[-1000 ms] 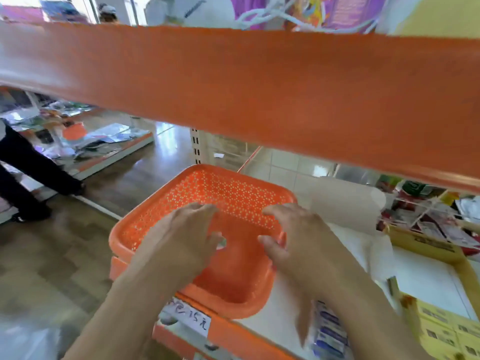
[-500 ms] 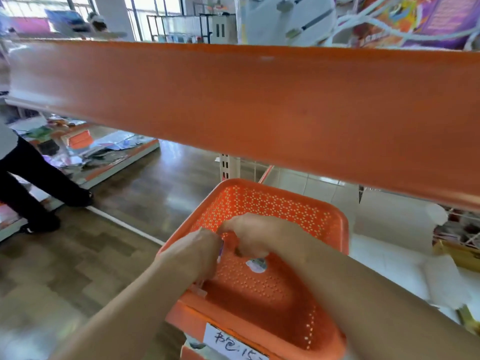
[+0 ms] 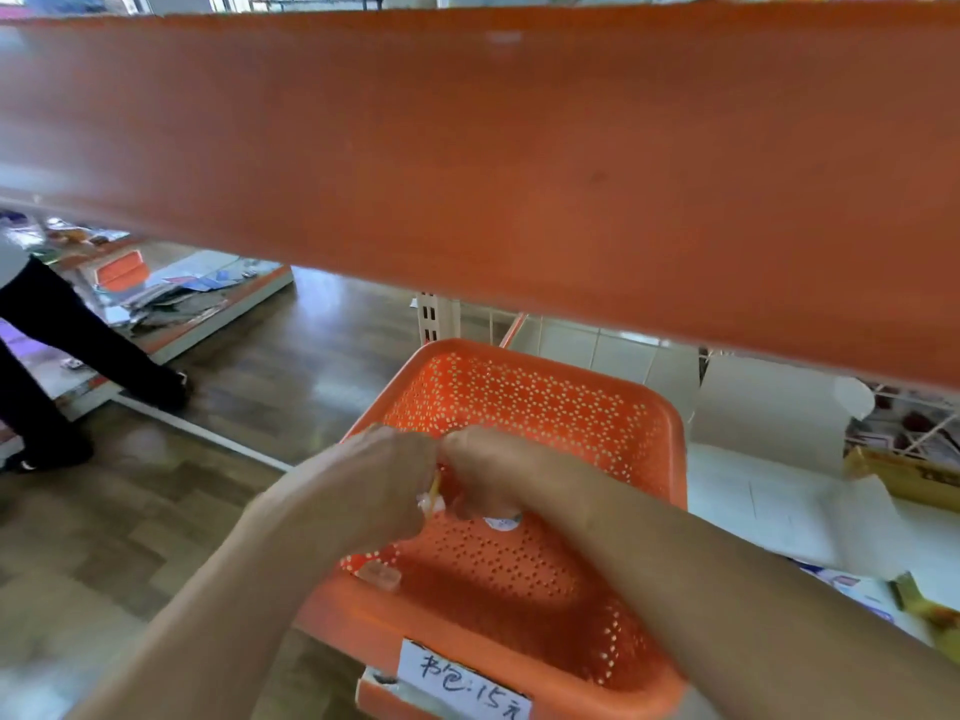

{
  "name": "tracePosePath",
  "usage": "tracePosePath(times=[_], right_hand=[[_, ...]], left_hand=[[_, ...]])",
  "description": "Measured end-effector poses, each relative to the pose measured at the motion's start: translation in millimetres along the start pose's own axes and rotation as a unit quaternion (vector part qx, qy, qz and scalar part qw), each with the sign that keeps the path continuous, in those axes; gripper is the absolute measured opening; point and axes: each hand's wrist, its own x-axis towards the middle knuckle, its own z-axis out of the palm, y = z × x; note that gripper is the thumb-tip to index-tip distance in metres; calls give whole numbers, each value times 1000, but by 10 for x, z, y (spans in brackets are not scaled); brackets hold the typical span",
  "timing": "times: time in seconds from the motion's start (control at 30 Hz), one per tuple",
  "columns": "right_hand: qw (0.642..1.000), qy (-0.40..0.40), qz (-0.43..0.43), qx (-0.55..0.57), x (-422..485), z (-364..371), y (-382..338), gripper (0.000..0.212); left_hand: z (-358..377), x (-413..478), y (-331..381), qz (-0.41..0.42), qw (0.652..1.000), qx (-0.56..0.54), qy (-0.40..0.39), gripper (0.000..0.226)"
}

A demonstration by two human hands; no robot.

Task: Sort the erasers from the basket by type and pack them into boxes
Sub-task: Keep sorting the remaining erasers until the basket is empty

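Whereas a second ago both were lying spread, the left hand [image 3: 363,491] and right hand [image 3: 498,475] are curling together over the orange perforated plastic basket [image 3: 545,402], pinching a small pale piece [image 3: 430,501] (likely an eraser), readying it for sorting.

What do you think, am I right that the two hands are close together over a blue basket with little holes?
Not quite. In the head view the basket is orange, not blue. The rest holds: the left hand and the right hand are close together over it, and it has little holes.
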Motion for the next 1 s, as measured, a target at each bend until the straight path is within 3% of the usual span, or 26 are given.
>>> tracePosePath(times=[0.13,0.27,0.4,0.5,0.57,0.67,0.87,1.0], right_hand=[[999,-32,12,-9,46,9,-81,27],[995,-68,30,-63,44,-6,-90,19],[991,-93,52,-78,-28,-67,-10,25],[995,-62,72,-36,-184,-178,61,21],[994,-36,87,53,-361,-275,105,24],[979,-3,108,171,-701,-348,213,29],[938,73,197,274,-1469,-300,468,25],[922,177,261,227,-2043,-253,643,12]], left_hand=[[0,-34,-170,-12,995,-77,67,17],[115,-79,-188,13,993,-96,65,13],[191,-86,-153,24,989,-121,83,10],[179,-64,-93,29,986,-147,79,22],[148,-38,-43,27,981,-173,80,28],[71,-6,92,37,970,-216,102,27],[-98,-39,639,95,946,-274,147,28],[-118,-82,1120,145,919,-333,151,35]])
